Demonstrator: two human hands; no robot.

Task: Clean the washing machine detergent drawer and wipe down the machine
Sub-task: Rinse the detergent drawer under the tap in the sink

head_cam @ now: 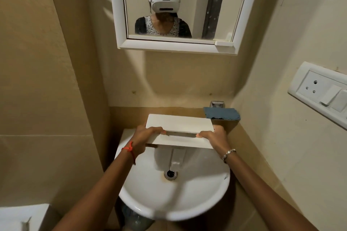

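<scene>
The white detergent drawer (180, 124) is held level over the back of a white wash basin (174, 200), its front panel with the handle recess facing me. My left hand (144, 139) grips its left end, fingers curled over the top edge and into the recess. My right hand (214, 139) grips the right end the same way. The drawer's compartments are hidden from this angle. A blue cloth (221, 113) lies on a ledge just behind and to the right of the drawer.
A white-framed mirror (178, 5) hangs above the basin and reflects a person wearing a headset. A socket and switch plate (321, 90) is on the right wall. The basin drain (170, 174) shows rust stains. A white surface (22, 215) sits at lower left.
</scene>
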